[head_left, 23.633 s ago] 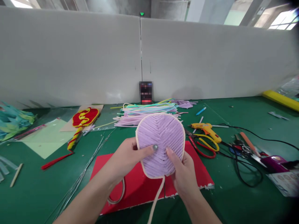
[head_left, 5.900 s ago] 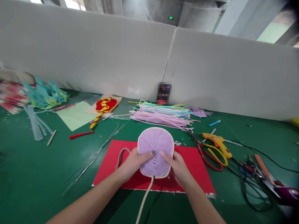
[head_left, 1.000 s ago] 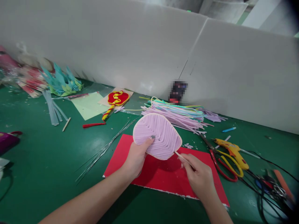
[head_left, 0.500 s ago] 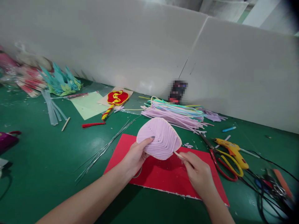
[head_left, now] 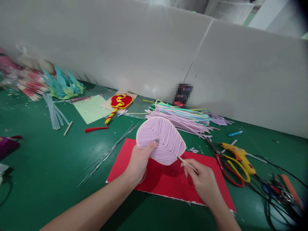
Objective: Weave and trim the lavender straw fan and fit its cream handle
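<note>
A leaf-shaped fan (head_left: 166, 138), covered in lilac pipe cleaners with a cream edging, is held tilted above a red board (head_left: 166, 183). My left hand (head_left: 141, 157) grips its left side, thumb across the front and the other fingers hidden behind. From the fan's lower right tip runs a thin pale stick (head_left: 189, 164). The fingers of my right hand (head_left: 201, 175) are closed around that stick. Part of a ring-shaped object (head_left: 143, 177) shows beside my left wrist, on the red board.
Beyond the fan lies a pile of lilac and mint pipe cleaners (head_left: 180, 117). To the right are scissors (head_left: 233, 170), a yellow glue gun (head_left: 238, 155) and cables. Thin wires (head_left: 108, 154), a red-and-yellow fan (head_left: 121, 101) and glue sticks (head_left: 54, 112) lie to the left.
The fan has shifted slightly left and turned a little. My right hand's fingers have changed position, and more of the stick shows now.
</note>
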The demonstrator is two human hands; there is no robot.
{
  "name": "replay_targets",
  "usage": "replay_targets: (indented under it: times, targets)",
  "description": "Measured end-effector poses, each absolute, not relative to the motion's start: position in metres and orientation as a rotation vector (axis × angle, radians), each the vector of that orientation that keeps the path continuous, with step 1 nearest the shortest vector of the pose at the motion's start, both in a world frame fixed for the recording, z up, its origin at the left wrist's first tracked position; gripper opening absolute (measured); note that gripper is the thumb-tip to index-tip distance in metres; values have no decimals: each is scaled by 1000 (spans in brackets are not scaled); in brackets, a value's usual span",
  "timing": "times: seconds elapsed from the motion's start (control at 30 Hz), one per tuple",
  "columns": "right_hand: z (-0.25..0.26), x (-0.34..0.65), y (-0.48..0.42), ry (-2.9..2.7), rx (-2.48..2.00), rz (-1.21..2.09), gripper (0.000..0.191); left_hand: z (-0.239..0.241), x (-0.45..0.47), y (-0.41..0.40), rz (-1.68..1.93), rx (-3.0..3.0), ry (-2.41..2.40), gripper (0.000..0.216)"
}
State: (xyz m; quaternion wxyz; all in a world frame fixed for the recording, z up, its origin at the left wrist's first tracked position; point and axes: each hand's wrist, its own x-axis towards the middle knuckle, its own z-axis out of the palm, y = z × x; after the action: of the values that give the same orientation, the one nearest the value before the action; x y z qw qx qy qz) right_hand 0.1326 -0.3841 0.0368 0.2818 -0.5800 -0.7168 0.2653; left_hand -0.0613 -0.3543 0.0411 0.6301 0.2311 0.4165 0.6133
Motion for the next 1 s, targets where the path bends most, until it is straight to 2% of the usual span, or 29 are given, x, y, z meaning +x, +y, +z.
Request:
replay_targets:
  times: [0.43, 0.73, 0.83, 1.0]
  targets:
    - [45, 136, -382, -1670, -1545, 1363, 30, 39, -64, -353, 1392, 678, 1031, 46]
    - [43, 136, -383, -1507, -1488, 1544, 31, 38, -63, -353, 1432, 742, 1139, 43]
    - [42, 137, -383, -1532, -1483, 1513, 30, 37, -64, -352, 1392, 688, 1055, 48]
    - [38, 138, -383, -1727, -1556, 1161, 25, 37, -66, -348, 1215, 630, 838, 52]
